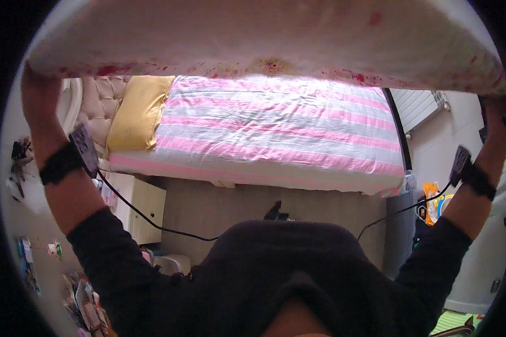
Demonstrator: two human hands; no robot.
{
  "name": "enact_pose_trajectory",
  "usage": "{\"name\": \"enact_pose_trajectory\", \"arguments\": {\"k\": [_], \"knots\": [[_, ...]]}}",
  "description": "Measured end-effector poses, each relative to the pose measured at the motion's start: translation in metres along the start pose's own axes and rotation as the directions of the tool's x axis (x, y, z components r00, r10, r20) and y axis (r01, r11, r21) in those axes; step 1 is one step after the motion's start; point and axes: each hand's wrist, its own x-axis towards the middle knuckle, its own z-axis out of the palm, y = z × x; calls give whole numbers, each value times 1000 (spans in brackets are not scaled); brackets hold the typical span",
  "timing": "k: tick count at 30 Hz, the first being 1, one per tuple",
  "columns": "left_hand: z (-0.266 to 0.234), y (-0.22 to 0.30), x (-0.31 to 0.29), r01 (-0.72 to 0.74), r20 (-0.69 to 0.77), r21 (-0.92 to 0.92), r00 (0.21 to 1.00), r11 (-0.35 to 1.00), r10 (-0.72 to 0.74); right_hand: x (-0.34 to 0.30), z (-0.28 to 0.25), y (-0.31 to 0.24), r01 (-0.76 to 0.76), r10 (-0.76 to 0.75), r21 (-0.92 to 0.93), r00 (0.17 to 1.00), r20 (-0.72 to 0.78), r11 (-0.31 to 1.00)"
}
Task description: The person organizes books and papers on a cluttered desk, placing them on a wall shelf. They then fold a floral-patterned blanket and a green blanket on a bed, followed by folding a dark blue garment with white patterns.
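Note:
A large whitish sheet with red and pink blotches [275, 39] is stretched across the top of the view, raised between my two spread arms. At its left end my left hand [38, 78] grips the edge, the fingers mostly covered by the cloth. My right hand [497, 104] holds the opposite end, dim and partly hidden at the rim. Below and beyond the sheet is a bed with a pink, grey and white striped cover [264, 132]. A gold pillow [139, 112] lies at its left end, against a tufted headboard [98, 95].
A white nightstand [143, 208] stands by the bed on the left. Between me and the bed runs a greyish floor [242, 202]. A radiator [419, 106] is beyond the bed's right end, with orange packages [431, 202] nearer. Black cables [152, 224] run from my wrist straps.

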Motion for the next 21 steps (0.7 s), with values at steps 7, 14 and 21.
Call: {"name": "enact_pose_trajectory", "arguments": {"k": [7, 14, 21], "knots": [[4, -165, -236, 586, 167, 78, 790, 807, -590, -203, -168, 181, -461, 466, -75, 860, 206, 884], [79, -221, -425, 975, -217, 215, 105, 58, -970, -360, -234, 279, -955, 953, -215, 243, -178, 203], [94, -189, -429, 973, -273, -57, 200, 223, -941, -344, -262, 276, -946, 972, -233, 235, -12, 226]]}}
